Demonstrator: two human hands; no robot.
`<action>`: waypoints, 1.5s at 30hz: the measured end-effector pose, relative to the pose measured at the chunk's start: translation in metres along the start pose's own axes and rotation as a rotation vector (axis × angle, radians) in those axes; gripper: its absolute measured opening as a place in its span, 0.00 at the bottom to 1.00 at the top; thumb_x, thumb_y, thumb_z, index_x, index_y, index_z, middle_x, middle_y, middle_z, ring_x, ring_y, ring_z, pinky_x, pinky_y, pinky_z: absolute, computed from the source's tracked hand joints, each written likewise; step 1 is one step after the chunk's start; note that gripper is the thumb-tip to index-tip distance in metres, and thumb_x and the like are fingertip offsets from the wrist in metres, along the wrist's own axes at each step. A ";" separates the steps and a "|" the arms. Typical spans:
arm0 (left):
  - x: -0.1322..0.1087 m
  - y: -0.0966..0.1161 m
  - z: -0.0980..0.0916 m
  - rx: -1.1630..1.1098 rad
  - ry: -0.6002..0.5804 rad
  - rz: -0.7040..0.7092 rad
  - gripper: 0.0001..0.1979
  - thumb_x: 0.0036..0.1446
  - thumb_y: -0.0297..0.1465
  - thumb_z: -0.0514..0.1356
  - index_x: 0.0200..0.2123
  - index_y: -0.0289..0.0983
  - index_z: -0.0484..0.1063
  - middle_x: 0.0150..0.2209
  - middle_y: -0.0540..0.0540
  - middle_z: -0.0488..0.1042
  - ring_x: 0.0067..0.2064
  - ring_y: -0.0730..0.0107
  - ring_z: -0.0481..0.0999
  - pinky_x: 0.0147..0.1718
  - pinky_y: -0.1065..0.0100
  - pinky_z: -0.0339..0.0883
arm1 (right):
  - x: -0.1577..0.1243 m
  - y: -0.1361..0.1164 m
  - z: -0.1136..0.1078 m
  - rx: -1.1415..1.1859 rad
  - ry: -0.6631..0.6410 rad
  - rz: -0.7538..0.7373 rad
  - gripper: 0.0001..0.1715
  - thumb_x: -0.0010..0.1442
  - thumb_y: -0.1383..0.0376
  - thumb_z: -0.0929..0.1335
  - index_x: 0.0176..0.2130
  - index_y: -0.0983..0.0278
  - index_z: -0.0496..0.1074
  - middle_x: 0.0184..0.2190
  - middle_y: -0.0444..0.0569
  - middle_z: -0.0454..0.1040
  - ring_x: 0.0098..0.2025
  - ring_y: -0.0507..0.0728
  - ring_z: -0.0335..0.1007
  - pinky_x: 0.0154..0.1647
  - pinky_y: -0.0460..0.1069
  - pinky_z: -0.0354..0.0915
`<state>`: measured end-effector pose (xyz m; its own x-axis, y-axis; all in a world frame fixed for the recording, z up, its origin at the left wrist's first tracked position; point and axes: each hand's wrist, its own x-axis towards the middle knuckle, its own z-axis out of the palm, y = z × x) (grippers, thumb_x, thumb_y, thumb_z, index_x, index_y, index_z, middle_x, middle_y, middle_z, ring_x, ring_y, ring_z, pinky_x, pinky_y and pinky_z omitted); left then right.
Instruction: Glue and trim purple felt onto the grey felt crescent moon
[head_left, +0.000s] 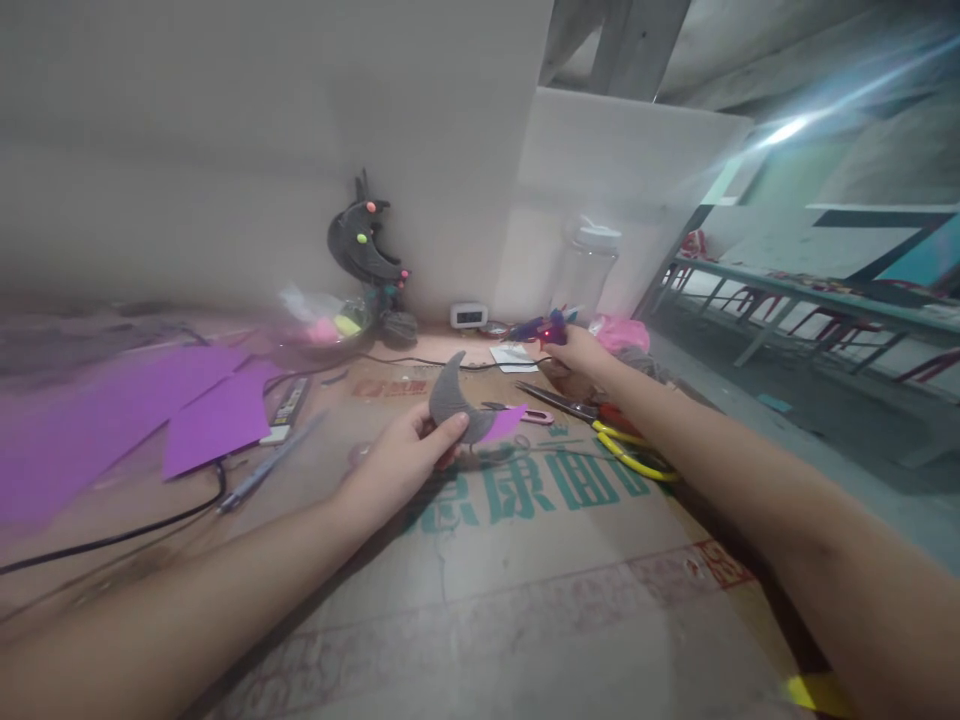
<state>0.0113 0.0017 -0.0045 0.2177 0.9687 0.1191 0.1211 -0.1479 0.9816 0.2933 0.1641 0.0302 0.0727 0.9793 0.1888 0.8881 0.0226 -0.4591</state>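
My left hand (424,440) pinches a grey crescent-moon cutout (450,390) between thumb and fingers, above the cardboard. A small purple paper piece (504,424) sticks out from the crescent's lower right end. Farther back, my right hand (576,352) is closed around a blue glue gun (546,328) with a lit red spot. Its nozzle end points left, over a small white card (514,358). Beneath my right forearm lie scissors with yellow handles (630,455). A pink-handled cutter (536,416) rests just behind the purple piece, partly hidden by it.
Purple sheets (217,410), a pen (262,470) and a black cable (150,530) lie at left. Along the wall stand a dark crescent ornament (360,245), a small digital clock (469,316) and a clear jar (585,265). Printed cardboard (480,600) covers the tabletop.
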 end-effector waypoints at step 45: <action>0.002 0.001 -0.005 0.049 0.101 0.018 0.18 0.58 0.42 0.58 0.22 0.39 0.62 0.19 0.54 0.62 0.23 0.72 0.61 0.24 0.69 0.53 | -0.183 -0.023 0.001 0.338 -0.064 -0.482 0.13 0.53 0.56 0.73 0.35 0.60 0.70 0.28 0.43 0.74 0.29 0.55 0.70 0.29 0.48 0.65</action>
<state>0.0072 0.0042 -0.0027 0.1215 0.9807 0.1533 0.1655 -0.1723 0.9710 0.2597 -0.0154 0.0054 -0.3398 0.8527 0.3967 0.6197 0.5203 -0.5876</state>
